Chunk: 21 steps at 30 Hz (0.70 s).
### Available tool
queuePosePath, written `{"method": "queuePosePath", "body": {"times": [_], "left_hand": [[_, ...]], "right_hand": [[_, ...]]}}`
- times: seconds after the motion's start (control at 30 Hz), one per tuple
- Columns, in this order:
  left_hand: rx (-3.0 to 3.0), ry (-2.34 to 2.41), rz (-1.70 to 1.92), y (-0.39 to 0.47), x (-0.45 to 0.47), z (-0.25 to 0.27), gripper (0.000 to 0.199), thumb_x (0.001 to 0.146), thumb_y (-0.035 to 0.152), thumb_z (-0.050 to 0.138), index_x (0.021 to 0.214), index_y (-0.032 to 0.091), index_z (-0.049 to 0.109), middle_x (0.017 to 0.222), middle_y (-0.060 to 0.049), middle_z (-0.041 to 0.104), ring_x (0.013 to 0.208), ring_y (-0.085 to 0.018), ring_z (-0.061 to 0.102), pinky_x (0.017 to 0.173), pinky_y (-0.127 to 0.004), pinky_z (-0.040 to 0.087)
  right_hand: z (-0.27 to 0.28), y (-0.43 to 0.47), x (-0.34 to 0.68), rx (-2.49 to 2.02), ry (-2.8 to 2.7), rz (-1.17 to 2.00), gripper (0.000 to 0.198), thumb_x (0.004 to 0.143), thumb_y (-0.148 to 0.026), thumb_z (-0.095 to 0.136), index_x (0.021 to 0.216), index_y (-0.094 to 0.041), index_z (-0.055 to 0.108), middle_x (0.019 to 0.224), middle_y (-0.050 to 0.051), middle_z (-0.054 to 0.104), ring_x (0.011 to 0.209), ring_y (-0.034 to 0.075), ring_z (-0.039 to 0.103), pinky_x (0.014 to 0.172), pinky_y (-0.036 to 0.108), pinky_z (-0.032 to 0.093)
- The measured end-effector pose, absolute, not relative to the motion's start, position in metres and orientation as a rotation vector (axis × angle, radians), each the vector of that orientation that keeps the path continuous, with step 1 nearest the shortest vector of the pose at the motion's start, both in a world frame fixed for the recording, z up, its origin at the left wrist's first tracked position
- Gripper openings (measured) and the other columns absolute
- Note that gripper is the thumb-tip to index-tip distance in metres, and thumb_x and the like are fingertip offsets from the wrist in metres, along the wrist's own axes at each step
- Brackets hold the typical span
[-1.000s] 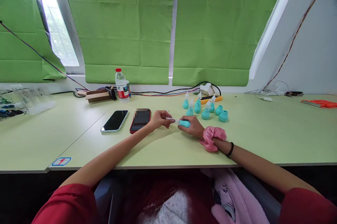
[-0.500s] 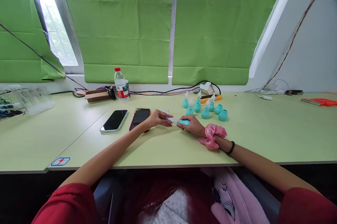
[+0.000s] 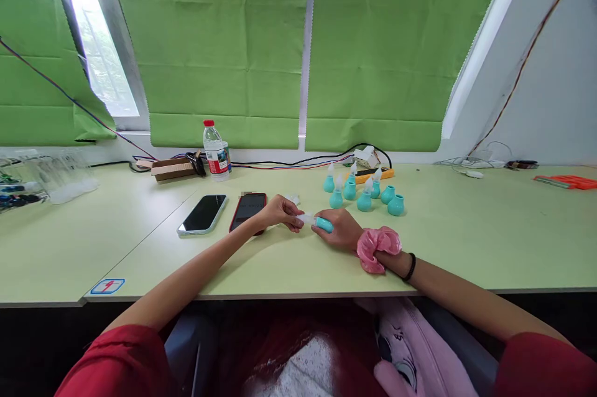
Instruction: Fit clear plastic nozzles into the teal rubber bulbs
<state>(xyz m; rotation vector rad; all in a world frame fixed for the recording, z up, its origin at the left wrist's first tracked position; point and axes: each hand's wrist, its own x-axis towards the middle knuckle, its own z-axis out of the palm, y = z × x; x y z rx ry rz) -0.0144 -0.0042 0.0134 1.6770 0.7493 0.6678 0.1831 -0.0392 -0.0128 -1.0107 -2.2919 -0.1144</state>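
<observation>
My left hand pinches the pointed end of a translucent white flame-shaped tip. My right hand is closed round a small teal rounded base, and the wide end of the tip meets it. How deep the tip sits in the base I cannot tell. Beyond my right hand stand several teal bases with white tips upright in them, such as this tipped piece. Beside them are bare open-topped bases, one being a teal pot. Small white pieces lie just behind my left hand.
Left of my hands lie a red-edged phone and a pale-cased phone. Toward the wall are a water bottle, a brown box and a yellow-black tool. An orange-handled tool lies far right.
The teal base has turned slightly, its right end dipping toward me. My right hand and its pink scrunchie have shifted a little. My left hand still pinches the white tip.
</observation>
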Motion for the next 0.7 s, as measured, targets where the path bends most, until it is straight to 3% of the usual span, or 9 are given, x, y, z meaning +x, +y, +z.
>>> {"method": "queuePosePath", "body": {"times": [0.17,0.4,0.7], "left_hand": [[1.68,0.769,0.669,-0.0043,-0.0137,0.0107,0.036,0.04,0.028,0.075,0.067,0.007,0.064,0.058,-0.006,0.065,0.053,-0.016,0.06,0.058,-0.029,0.052],[1.779,0.765,0.68,-0.0073,-0.0126,0.0124,0.031,0.041,0.023,0.075,0.066,0.007,0.065,0.062,-0.006,0.066,0.06,-0.018,0.061,0.059,-0.026,0.05],[1.807,0.753,0.755,-0.0125,-0.0101,0.0174,0.033,0.041,0.024,0.075,0.067,0.007,0.066,0.062,-0.005,0.066,0.056,-0.016,0.06,0.058,-0.026,0.05]], "right_hand": [[-0.0146,-0.0418,0.1836,-1.002,-2.367,-0.284,0.026,0.075,-0.031,0.046,0.088,-0.013,0.058,0.078,0.011,0.061,0.067,0.018,0.055,0.059,0.027,0.036],[-0.0125,-0.0433,0.1825,-0.949,-2.329,-0.077,0.018,0.072,-0.029,0.05,0.08,-0.016,0.059,0.072,0.007,0.061,0.066,0.016,0.055,0.06,0.025,0.037],[-0.0102,-0.0394,0.1814,-0.977,-2.158,0.301,0.021,0.069,-0.033,0.055,0.072,-0.013,0.061,0.061,0.003,0.057,0.052,0.011,0.045,0.05,0.023,0.034]]}}
